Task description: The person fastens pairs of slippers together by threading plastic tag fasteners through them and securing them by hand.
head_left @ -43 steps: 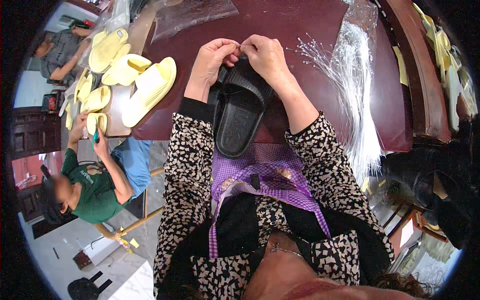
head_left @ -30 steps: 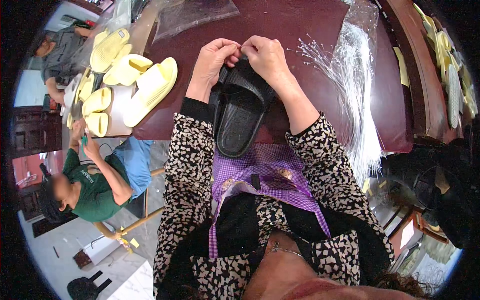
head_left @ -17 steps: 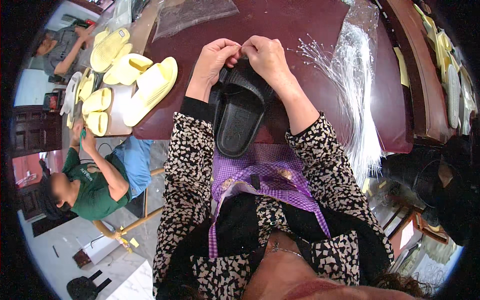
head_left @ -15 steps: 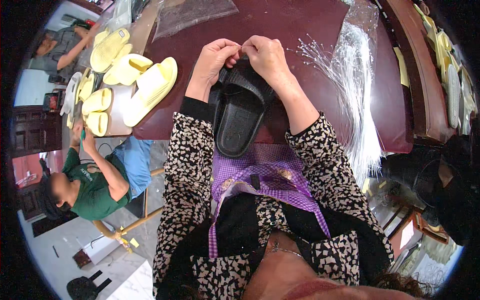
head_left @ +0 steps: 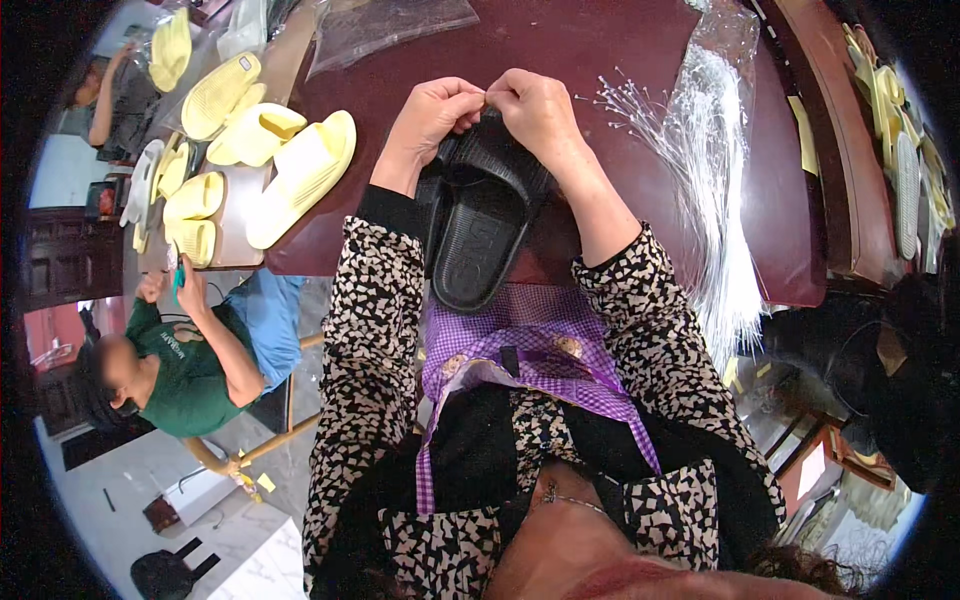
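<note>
A pair of black slide sandals [head_left: 482, 235] lies at the table's front edge, one partly hidden behind the other, toes pointing away from me. Over their far end, my left hand [head_left: 436, 118] and my right hand [head_left: 530, 115] meet fingertip to fingertip. Both are closed in a pinch. Whatever is between the fingertips is too small to make out. To the right of my right hand lies a long bundle of thin white plastic strings [head_left: 710, 180], their tips fanned out toward it and part of the bundle inside a clear bag.
Several pale yellow slides [head_left: 305, 180] stand on the left of the dark red table [head_left: 600, 40]. A clear plastic bag [head_left: 390, 30] lies at the back. At the left, a co-worker in a green shirt [head_left: 195, 370] holds a green-handled tool [head_left: 180, 285]. More slides line the far right [head_left: 905, 160].
My hands stay pinched together in nearly the same place, and the black slides have barely shifted. At the left, the co-worker's hands have moved, and another person has raised a yellow slide.
</note>
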Tool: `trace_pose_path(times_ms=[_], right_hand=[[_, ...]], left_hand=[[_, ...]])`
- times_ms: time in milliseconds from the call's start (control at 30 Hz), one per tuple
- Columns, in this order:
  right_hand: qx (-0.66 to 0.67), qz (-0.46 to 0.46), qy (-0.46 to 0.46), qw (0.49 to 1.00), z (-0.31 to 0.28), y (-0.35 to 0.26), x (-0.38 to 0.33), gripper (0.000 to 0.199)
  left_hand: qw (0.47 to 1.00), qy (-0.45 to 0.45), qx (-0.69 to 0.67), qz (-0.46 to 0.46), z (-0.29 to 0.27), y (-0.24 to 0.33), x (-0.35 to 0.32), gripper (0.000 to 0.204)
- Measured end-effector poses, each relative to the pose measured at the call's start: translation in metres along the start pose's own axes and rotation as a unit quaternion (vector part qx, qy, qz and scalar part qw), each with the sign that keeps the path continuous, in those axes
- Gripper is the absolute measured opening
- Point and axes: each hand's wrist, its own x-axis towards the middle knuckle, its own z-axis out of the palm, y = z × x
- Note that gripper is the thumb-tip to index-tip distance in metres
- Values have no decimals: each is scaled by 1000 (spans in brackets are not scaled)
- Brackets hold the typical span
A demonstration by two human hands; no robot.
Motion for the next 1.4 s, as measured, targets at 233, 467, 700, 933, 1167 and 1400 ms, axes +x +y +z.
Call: trace_pose_path(times_ms=[233,467,700,933,1167,1400], right_hand=[[-21,-48,74,996,-2,19,8,17],[36,-104,-134,985,-40,21,-23,20],[-149,-165,-274,936,-27,34,-59,50],[-272,-226,-249,901,-1,59,-73,47],[-281,-194,-230,911,-2,62,-64,28],[-309,-210,-207,904,-68,53,-53,15]], left_hand=[[981,147,-62,108,4,-2,-7,16],[888,329,234,221,-49,-49,-18,23],[681,498,533,70,-180,-85,-54,36],[745,371,540,128,-186,-98,-69,79],[883,259,392,-8,-167,-80,-37,62],[836,223,488,114,-173,-101,-29,54]])
